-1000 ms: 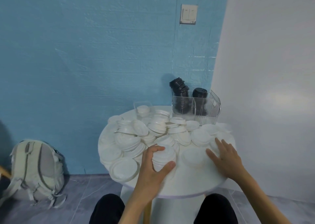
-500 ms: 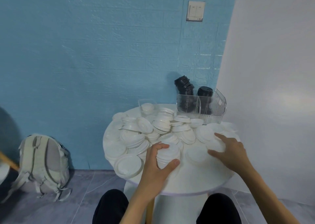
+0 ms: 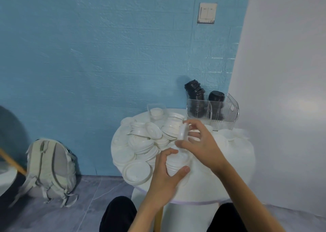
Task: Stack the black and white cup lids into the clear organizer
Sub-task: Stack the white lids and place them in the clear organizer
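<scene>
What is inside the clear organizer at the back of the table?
The clear organizer holds two stacks of black lids, both rising above its rim. Its ribbed walls blur their lower parts. No white lids show inside it.

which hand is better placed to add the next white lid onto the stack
Right. The right hand already pinches a white lid on edge just above the small stack of white lids, while the left hand is busy, its fingers curled round that stack.

Plain room, blue wall (image 3: 88,55), backpack (image 3: 51,168), light switch (image 3: 206,13)
</scene>
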Demonstrator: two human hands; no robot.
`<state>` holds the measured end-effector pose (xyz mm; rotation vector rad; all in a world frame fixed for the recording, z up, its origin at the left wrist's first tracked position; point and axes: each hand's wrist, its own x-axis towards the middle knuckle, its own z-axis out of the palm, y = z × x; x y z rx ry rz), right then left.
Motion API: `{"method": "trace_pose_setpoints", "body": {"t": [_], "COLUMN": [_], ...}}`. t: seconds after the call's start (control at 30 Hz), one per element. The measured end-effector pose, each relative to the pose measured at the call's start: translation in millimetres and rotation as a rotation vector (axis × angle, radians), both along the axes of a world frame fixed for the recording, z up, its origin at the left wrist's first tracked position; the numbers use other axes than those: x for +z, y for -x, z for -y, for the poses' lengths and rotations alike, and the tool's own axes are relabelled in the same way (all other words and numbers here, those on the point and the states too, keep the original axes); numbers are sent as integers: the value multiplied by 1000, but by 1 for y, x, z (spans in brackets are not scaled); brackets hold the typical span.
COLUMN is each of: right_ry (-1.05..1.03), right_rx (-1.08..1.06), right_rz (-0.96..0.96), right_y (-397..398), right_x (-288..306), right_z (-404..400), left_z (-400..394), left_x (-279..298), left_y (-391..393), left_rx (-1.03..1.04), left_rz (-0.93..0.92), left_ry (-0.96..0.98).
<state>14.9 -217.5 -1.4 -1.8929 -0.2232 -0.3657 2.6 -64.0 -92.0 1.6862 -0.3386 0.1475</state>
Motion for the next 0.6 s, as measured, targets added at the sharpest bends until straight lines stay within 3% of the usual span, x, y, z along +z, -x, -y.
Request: {"method": "trace_pose_setpoints", "body": {"t": [0.1, 0.37, 0.6], "right_ry": [-43, 109, 70], "right_rx": [17, 95, 129], "right_rz": [-19, -90, -57], "right_y": [-3, 4, 6], "right_x": [-13, -41, -57], "right_z": [-5, -5, -6], "left_z": [0, 2, 1], "left_x": [3, 5, 2], "left_y": [1, 4, 3], "left_rx": [-17, -33, -53], "left_rz": [-41, -42, 4], "left_ry": [28, 119, 89]}}
